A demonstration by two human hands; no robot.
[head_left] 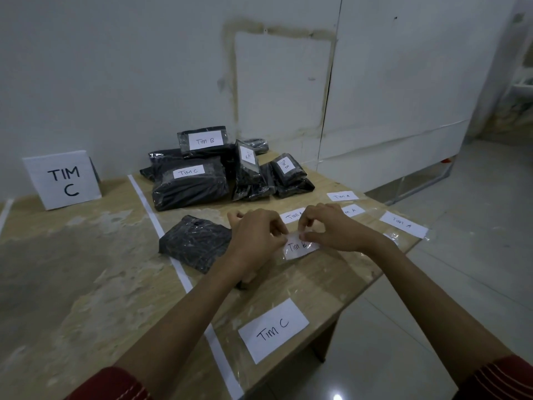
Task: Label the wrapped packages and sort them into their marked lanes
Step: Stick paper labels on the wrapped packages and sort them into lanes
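Both my hands work on a white label reading "Tim B" (298, 247) with clear tape around it, low over the table. My left hand (256, 235) pinches its left edge. My right hand (331, 226) pinches its top right edge. Just left of my left hand lies a black wrapped package (196, 243) with no label on it. Behind stands a pile of black wrapped packages (190, 186) labelled "Tim B" and "Tim C".
A standing "TIM C" sign (63, 179) marks the lane at back left. A white tape line (170, 255) divides the wooden table. Loose labels lie on it: "Tim C" (272, 329) near me, several "Tim A" (402, 224) at right. The table's right edge drops to the tiled floor.
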